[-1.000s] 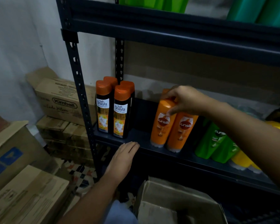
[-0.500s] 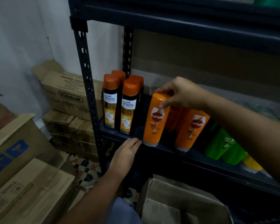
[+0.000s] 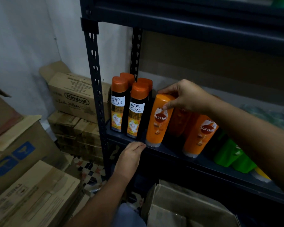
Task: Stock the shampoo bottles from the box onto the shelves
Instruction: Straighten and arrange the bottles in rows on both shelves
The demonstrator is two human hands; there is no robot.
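Right hand [image 3: 185, 97]: fingers and thumb curled over the top of an orange Sunsilk bottle [image 3: 159, 122], which stands cap-down at the front edge of the shelf [image 3: 170, 151], just beside the Safi Shayla bottles [image 3: 128, 108].
Left hand [image 3: 129, 159]: flat, fingers straight, fingertips resting on the shelf lip (holding nothing).
Box [image 3: 184, 208]: open, on the floor below.
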